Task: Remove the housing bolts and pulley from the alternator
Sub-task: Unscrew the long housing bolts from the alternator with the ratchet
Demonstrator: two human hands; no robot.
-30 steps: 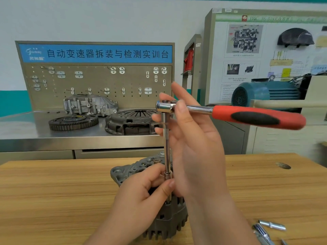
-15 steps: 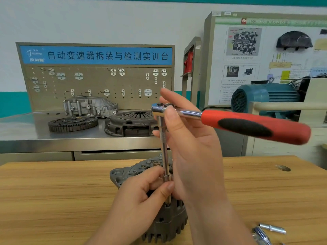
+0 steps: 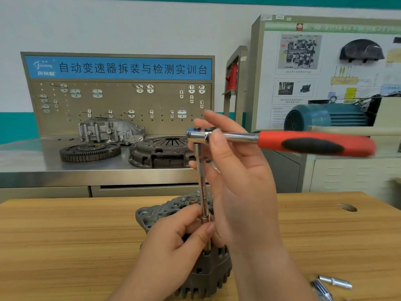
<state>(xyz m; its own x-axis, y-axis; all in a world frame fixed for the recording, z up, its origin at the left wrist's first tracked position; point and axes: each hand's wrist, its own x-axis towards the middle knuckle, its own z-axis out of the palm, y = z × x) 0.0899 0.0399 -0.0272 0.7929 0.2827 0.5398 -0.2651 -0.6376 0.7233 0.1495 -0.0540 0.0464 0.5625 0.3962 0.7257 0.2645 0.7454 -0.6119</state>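
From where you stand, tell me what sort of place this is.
Probably an automotive training workshop: a pegboard bench with a transmission-training sign, a clutch cover and flywheel on its steel top, and a diagram display board.

Bright, even indoor light with soft shadows; wide-angle bending at edges, right side slightly motion-blurred.
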